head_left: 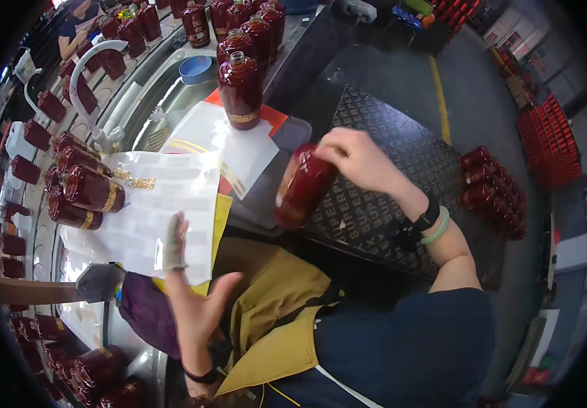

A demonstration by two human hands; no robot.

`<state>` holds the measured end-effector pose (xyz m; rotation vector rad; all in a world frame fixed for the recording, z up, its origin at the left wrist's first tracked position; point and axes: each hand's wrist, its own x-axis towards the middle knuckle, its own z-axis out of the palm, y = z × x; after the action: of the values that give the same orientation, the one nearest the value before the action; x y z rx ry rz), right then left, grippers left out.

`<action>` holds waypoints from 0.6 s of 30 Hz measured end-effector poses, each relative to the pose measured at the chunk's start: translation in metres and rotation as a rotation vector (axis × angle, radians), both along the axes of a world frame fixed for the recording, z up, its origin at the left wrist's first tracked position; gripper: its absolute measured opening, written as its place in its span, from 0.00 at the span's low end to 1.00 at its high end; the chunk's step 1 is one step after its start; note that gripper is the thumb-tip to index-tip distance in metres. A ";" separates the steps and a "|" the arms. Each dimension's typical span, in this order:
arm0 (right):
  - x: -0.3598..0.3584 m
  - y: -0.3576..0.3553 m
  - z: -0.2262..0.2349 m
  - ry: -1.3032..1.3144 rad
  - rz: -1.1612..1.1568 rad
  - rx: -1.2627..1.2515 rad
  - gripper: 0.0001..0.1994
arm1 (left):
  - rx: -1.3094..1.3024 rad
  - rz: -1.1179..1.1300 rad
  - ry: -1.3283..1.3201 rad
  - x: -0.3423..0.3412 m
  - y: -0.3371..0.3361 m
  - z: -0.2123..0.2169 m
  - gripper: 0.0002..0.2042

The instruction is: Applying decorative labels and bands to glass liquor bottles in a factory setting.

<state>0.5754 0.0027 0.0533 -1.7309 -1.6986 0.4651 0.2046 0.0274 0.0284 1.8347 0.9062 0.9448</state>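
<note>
My right hand grips a dark red glass bottle by its top end and holds it tilted, slightly blurred, right of the work surface. My left hand is empty, its fingers spread and a pale covering on one fingertip. It hovers by the near edge of a white sheet that bears gold decals. A cluster of red bottles with gold bands stands at that sheet's left side. Another red bottle with an open neck stands upright on a second white sheet beyond.
A sink with a curved white faucet and a blue bowl lies at the back left. Bottles line a conveyor at left. More bottles stand right of a black mat. A person sits far left.
</note>
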 end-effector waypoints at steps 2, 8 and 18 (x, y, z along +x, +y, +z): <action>0.062 0.009 -0.022 -0.095 -0.214 0.004 0.11 | 0.027 0.156 0.021 -0.038 0.000 -0.002 0.41; 0.218 0.076 -0.092 -0.540 -0.668 -0.027 0.11 | 0.066 0.762 0.141 -0.139 -0.051 0.016 0.24; 0.298 0.159 -0.116 -0.570 -0.913 -0.301 0.14 | 0.245 1.204 0.276 -0.158 -0.150 0.016 0.14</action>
<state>0.8738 0.1613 -0.0631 -2.7928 -0.9771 -0.2337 0.0468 -0.1228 0.0445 1.5298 2.2561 1.5511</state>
